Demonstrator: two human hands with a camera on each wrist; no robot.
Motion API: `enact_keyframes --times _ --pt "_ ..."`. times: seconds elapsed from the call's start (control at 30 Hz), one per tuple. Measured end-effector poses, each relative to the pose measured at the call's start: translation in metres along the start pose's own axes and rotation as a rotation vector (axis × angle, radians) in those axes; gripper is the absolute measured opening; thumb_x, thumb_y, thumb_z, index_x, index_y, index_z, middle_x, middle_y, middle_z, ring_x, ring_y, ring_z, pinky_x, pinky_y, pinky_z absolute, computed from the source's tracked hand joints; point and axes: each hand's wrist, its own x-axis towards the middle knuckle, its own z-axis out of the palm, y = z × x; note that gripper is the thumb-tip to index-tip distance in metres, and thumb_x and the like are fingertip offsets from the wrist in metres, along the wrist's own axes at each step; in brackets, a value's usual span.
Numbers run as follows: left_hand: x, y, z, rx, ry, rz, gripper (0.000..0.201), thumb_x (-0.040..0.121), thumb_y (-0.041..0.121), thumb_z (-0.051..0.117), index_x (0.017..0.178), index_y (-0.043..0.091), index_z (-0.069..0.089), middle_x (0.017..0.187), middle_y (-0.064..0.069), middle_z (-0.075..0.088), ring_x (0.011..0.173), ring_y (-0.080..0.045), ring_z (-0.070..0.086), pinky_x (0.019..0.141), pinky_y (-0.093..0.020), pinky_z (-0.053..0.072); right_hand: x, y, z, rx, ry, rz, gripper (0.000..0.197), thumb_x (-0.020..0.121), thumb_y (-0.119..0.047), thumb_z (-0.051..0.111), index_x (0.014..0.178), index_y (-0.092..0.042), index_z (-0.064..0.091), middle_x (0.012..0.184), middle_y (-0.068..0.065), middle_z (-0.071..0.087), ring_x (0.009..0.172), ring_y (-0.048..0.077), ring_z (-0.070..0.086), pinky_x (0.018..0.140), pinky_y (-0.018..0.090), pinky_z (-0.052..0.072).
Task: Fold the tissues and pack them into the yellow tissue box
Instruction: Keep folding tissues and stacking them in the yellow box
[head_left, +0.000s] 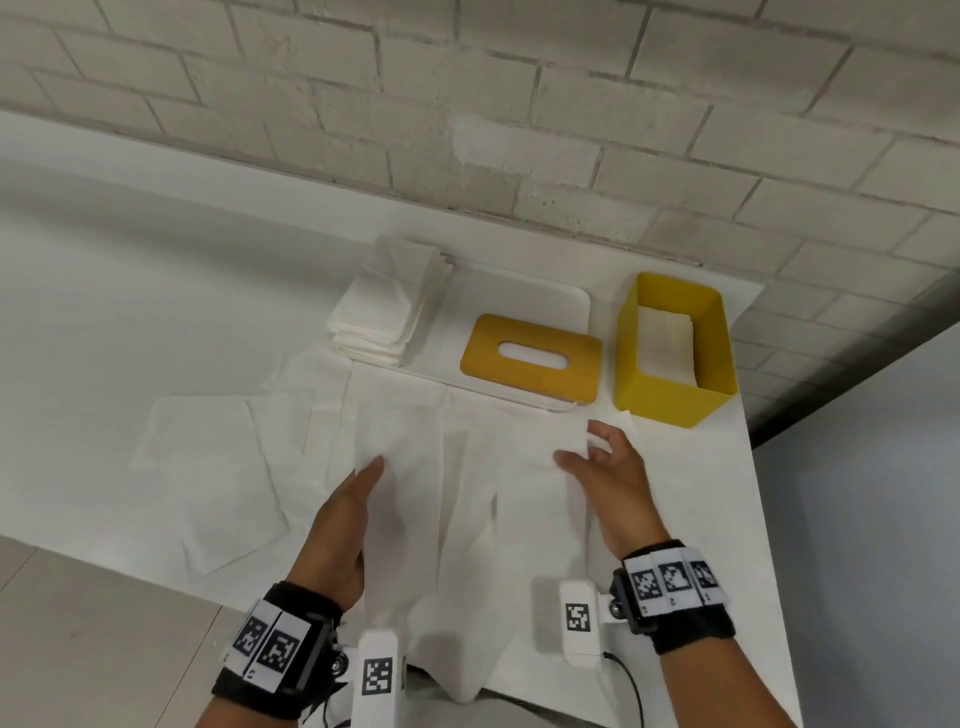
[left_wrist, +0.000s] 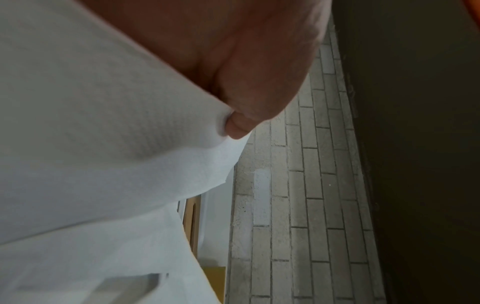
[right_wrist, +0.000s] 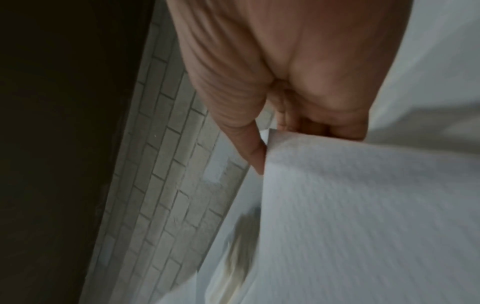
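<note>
Both hands pinch one tissue (head_left: 467, 467) — left hand (head_left: 343, 525), right hand (head_left: 608, 478) — just before the open yellow tissue box (head_left: 670, 400), its lid (head_left: 530, 358) and tissue stack (head_left: 389, 306) alongside on the desk (head_left: 104, 312).

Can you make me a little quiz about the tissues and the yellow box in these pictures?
1. True or false: the yellow tissue box already has its lid on.
2. Where does the lid lie? A) inside the box B) on the white tray, left of the box C) on the floor
3. Fill in: both hands hold up one big white ____.

Key
1. False. The box stands open, with folded tissues inside.
2. B.
3. Tissue. The left hand grips the tissue at one side, and the right hand pinches its far corner. A stack of folded tissues waits at the tray's left end.
</note>
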Motion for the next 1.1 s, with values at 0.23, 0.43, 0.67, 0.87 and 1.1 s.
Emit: enact_keyframes --times 0.23,0.43,0.67,0.87,1.1 --pt "-0.001 0.005 0.009 -0.007 -0.049 0.028 0.040 0.101 0.042 0.059 0.135 0.022 0.065 0.126 -0.004 0.074 0.122 -0.028 0.066 0.113 -0.051 0.044 -0.027 -0.061 -0.059 0.028 -0.069 -0.190 0.026 0.095 -0.002 0.064 0.116 -0.015 0.071 0.111 0.005 0.077 0.108 0.028 0.072 0.099 0.044 0.053" --pt "-0.015 0.012 0.038 -0.049 -0.203 0.024 0.037 0.103 0.037 0.054 0.133 0.019 0.067 0.126 -0.003 0.074 0.121 -0.023 0.067 0.111 -0.045 0.046 -0.074 -0.095 -0.043 0.161 -0.246 -0.295 0.024 0.089 -0.008 0.066 0.109 -0.018 0.074 0.113 0.009 0.076 0.100 0.023 0.073 0.085 0.031 0.060" --pt "-0.018 0.008 0.067 -0.124 -0.381 0.034 0.051 0.088 0.037 0.058 0.128 0.009 0.071 0.132 -0.017 0.069 0.121 -0.031 0.066 0.107 -0.046 0.048 -0.080 -0.070 0.027 0.207 -0.266 -0.207 0.031 0.095 -0.001 0.064 0.124 -0.010 0.063 0.114 0.012 0.076 0.106 0.031 0.072 0.094 0.045 0.056" --pt "-0.022 0.006 0.069 -0.196 -0.466 0.062 0.045 0.093 0.038 0.046 0.113 0.017 0.081 0.123 -0.014 0.074 0.107 -0.024 0.074 0.084 -0.034 0.062 -0.071 -0.059 0.041 0.216 -0.199 -0.147 0.038 0.095 -0.011 0.068 0.129 -0.023 0.057 0.109 0.005 0.077 0.102 0.024 0.074 0.087 0.038 0.057" --pt "-0.011 0.010 0.066 -0.197 -0.431 0.029 0.058 0.099 0.048 0.039 0.140 0.012 0.060 0.136 -0.015 0.067 0.124 -0.030 0.066 0.096 -0.038 0.059 -0.056 -0.056 0.049 0.200 -0.180 -0.103 0.037 0.093 -0.013 0.071 0.125 -0.028 0.059 0.105 0.004 0.078 0.099 0.023 0.075 0.080 0.035 0.056"
